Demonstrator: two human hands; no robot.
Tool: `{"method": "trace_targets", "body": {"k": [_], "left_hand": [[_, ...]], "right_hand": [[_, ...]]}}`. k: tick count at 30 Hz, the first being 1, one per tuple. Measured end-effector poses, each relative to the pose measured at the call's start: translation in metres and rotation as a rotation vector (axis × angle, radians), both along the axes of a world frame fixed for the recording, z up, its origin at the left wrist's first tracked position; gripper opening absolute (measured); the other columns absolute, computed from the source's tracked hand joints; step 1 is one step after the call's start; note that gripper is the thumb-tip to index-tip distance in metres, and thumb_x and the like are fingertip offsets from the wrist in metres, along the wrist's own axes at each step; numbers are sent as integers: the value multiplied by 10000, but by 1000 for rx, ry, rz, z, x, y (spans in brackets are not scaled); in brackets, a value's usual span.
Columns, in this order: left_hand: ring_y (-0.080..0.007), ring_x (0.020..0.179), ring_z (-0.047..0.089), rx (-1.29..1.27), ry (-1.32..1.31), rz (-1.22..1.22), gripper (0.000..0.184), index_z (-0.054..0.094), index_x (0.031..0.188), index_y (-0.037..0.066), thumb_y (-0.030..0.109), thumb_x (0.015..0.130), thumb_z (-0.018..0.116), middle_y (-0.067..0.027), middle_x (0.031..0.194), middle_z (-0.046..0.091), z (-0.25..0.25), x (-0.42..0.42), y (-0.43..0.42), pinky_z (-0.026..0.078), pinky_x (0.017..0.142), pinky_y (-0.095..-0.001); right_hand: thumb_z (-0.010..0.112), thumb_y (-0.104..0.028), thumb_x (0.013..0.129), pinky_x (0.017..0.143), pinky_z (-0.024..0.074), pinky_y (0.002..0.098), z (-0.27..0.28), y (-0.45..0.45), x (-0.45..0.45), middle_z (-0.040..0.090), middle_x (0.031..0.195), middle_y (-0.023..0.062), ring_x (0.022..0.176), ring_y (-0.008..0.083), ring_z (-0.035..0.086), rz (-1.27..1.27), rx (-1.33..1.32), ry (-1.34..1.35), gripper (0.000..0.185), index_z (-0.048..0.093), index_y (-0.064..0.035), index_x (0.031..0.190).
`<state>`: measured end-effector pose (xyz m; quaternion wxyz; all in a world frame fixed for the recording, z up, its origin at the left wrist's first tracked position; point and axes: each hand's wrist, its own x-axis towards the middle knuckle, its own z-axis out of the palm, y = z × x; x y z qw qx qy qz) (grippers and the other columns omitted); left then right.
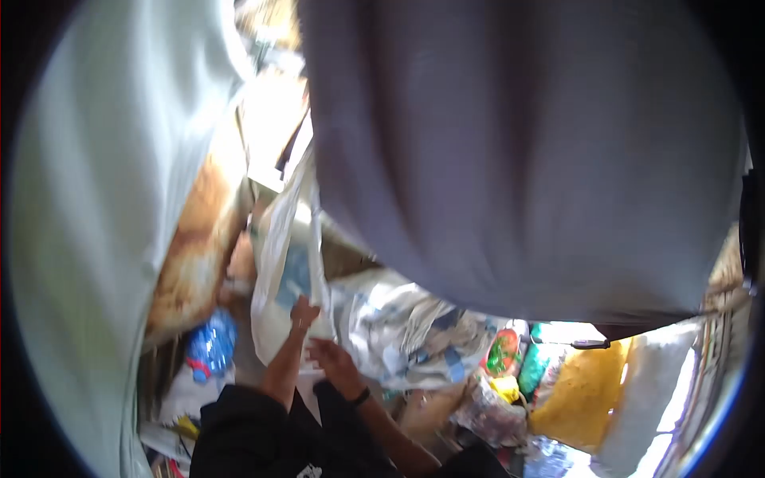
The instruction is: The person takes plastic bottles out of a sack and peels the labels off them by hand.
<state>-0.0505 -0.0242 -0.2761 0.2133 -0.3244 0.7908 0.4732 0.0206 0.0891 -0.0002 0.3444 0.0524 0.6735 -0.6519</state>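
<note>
A tall white plastic bag (271, 311) with a bluish patch hangs in front of me. My left hand (304, 311) is closed against it and appears to grip the plastic, though blur hides the fingertips. Just below and to the right, my right hand (333, 366) has its fingers apart, with nothing visible in them; a dark band circles that wrist. Right of both hands lies a heap of crumpled white and blue plastic sacking (406, 342).
Large hanging sheets, pale green (96, 223) at left and grey (518, 175) at upper right, block much of the view. A blue plastic bundle (212, 344) lies at left. Filled bags (494, 410) and a yellow-orange sack (580, 390) stand at right.
</note>
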Motion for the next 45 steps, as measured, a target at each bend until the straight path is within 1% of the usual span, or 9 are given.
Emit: {"method": "trace_targets", "body": {"k": [4,6,12,20,25,31,39,43,45], "left_hand": [[-308,808,623,-154,799,259,333,595,1047,49,28,724,518,-129,860,634,106,45,-7,525,745,-434],[-123,553,482,565,408,548,367,548,1133,87,44,769,528,-21,730,472,196,82,-11,477,418,-297],[-172,762,581,683,491,170,584,333,1349,163,85,833,594,-60,873,560,317,154,-3,546,603,-328],[-156,744,608,581,636,-502,868,82,1471,99,-11,799,621,-78,857,613,395,181,171,534,683,-283],[-167,774,619,836,603,-364,946,-18,1495,87,-10,810,628,-122,920,633,466,175,231,534,696,-275],[-225,968,609,1638,-118,-281,686,368,1371,38,195,788,691,-124,1079,617,407,150,214,509,865,-374],[-237,1033,592,1623,-185,-328,658,447,1323,25,254,766,711,-109,1120,614,301,109,140,481,909,-396],[-225,962,594,925,458,-565,360,547,1195,67,329,1017,377,-164,1067,609,457,163,110,518,786,-292],[-230,963,607,1290,92,-571,420,507,1247,33,275,904,527,-141,1067,623,432,119,124,512,818,-332]], "right_hand": [[542,-195,952,689,485,244,59,58,39,639,909,26,773,98,592,104,128,271,334,551,-22,1238],[580,-282,939,708,505,257,38,99,65,648,974,32,844,114,618,26,-47,200,419,527,-20,1262],[519,-315,964,727,519,275,9,214,111,651,1084,63,881,159,642,-68,-574,-451,416,498,-52,1286],[591,-279,911,665,528,308,128,241,149,652,1031,91,836,172,642,-307,-308,-146,355,573,-31,1164],[630,-242,908,621,523,305,146,277,168,645,826,75,692,163,625,-659,-382,87,294,623,13,1054],[606,-227,926,688,541,327,178,266,178,607,1085,87,873,173,625,-501,-532,189,429,481,-41,1292],[613,-300,920,580,464,277,209,194,170,603,960,40,679,130,560,-674,-835,-239,332,542,-79,1157],[636,-296,894,585,453,249,228,155,149,620,863,17,692,102,581,-826,-334,55,330,576,-48,1104],[643,-305,887,588,452,246,248,139,143,624,856,15,710,95,587,-827,-304,163,335,590,-38,1082]]}}
